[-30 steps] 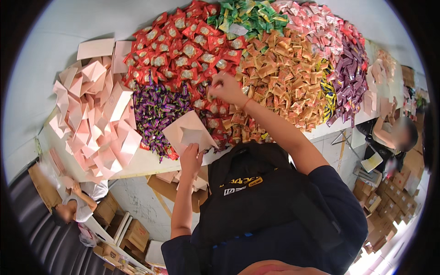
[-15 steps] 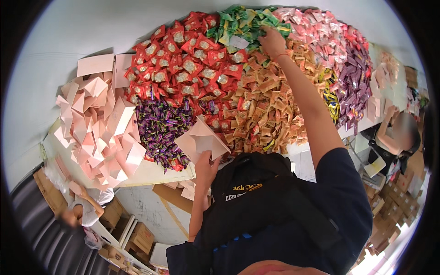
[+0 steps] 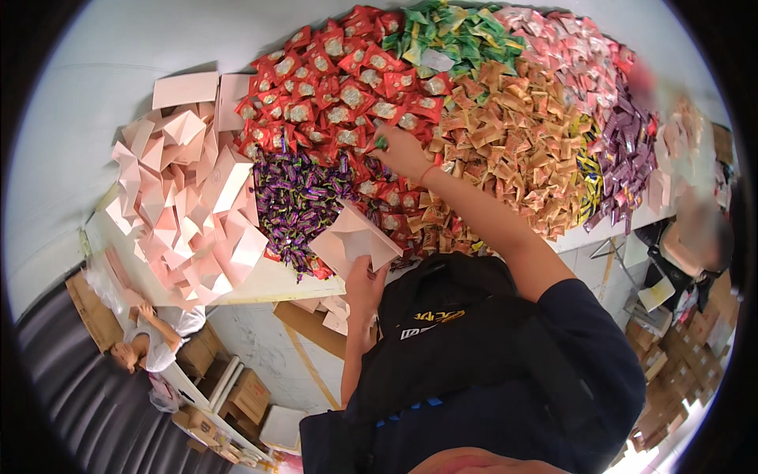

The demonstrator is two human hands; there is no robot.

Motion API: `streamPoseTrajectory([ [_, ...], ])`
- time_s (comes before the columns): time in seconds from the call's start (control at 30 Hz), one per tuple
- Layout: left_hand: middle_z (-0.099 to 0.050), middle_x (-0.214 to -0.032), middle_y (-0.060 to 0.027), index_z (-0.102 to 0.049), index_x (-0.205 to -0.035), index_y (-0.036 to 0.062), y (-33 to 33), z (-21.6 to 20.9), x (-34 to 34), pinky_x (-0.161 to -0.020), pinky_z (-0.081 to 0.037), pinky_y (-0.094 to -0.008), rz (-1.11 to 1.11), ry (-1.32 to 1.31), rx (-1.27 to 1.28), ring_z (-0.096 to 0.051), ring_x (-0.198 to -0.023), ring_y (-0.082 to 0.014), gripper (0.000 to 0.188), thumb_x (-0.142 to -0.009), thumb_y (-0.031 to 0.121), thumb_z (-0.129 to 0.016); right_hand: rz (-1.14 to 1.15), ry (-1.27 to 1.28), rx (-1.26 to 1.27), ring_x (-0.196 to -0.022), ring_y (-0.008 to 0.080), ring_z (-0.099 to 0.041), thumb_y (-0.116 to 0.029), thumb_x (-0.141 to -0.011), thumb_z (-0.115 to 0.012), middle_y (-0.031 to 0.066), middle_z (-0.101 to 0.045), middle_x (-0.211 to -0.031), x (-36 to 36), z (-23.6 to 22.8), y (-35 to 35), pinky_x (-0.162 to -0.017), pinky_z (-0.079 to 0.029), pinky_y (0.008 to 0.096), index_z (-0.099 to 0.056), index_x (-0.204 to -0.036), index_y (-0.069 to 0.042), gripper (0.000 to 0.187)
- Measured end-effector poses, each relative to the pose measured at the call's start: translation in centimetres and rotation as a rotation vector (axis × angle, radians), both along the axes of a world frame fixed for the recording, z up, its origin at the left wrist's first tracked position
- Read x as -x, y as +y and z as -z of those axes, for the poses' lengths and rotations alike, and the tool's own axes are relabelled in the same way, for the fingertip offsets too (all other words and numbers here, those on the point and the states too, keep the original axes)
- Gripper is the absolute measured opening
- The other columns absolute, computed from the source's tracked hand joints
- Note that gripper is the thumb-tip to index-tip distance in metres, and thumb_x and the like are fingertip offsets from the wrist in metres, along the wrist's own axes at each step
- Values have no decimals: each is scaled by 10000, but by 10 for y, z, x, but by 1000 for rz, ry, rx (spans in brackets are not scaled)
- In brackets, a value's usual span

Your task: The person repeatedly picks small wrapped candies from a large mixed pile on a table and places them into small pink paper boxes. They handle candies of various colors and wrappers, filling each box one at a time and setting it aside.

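My left hand (image 3: 365,284) is closed on the rim of an open pale pink paper box (image 3: 332,250), held at the front edge of the table. My right hand (image 3: 404,154) reaches across the candy, its fingers pinched on a small green-wrapped candy (image 3: 381,143). Below that hand lie large red packets (image 3: 351,95) with pale round prints. Purple-wrapped candies (image 3: 300,189) are heaped left of the box. To the right spreads a pile of orange-brown packets (image 3: 505,158), with green wrapped candies (image 3: 466,35) behind it. What lies inside the box cannot be made out.
Folded pink boxes (image 3: 181,174) pile up on the table's left. Pink packets (image 3: 564,55) and dark purple ones (image 3: 628,150) lie far right. A person (image 3: 154,340) is at lower left, another (image 3: 687,245) at right. Cardboard cartons (image 3: 687,355) stack on the floor.
My right hand has come from the green heap toward the box, with a green-wrapped candy in its fingers. My left hand keeps hold of the pink box. The whole view has shifted slightly.
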State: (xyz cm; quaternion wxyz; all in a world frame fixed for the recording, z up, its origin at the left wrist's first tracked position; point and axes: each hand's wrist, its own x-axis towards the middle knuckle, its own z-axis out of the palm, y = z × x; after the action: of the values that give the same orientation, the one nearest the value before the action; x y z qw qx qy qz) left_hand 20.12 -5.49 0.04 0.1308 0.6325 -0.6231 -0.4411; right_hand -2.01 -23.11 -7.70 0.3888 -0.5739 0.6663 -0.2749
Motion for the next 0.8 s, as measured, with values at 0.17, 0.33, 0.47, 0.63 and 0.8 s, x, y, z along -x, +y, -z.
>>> streamPoseTrajectory([
  [0.17,-405,-666,-125,-442,-766,-8,17,8,0,-519,-375,-343,121,-60,134,-416,-572,-250,358,-793,163,-755,-335,558,318,-858,322,-635,-135,-739,-622,150,-596,-989,-1,48,8,-681,-535,433,-572,-1042,-65,315],
  [0.33,-445,-688,-106,-461,-810,-10,22,-7,19,-544,-407,-309,80,7,35,-450,-581,-199,320,-805,147,-740,19,62,107,-770,321,-621,-187,-787,-654,160,-620,-899,66,-38,51,-673,-495,447,-549,-1021,-46,293],
  [0.47,-477,-698,-113,-482,-830,-18,30,-12,54,-552,-423,-300,127,21,36,-481,-578,-188,300,-805,140,-736,654,-223,192,-762,224,-613,-277,-760,-740,96,-607,-811,199,-41,131,-697,-503,359,-555,-1100,-93,428],
  [0.63,-513,-705,-113,-493,-821,-21,38,-14,114,-553,-426,-308,286,15,60,-495,-582,-180,276,-818,136,-720,1024,231,-32,-722,225,-645,-353,-689,-777,89,-658,-786,376,-14,252,-670,-519,371,-625,-1026,-95,451],
  [0.8,-528,-710,-123,-519,-850,-26,44,-40,183,-563,-434,-311,387,-6,-11,-522,-596,-195,260,-821,143,-715,783,437,-95,-754,288,-659,-290,-731,-677,74,-688,-811,423,16,266,-673,-525,414,-698,-859,-137,201],
])
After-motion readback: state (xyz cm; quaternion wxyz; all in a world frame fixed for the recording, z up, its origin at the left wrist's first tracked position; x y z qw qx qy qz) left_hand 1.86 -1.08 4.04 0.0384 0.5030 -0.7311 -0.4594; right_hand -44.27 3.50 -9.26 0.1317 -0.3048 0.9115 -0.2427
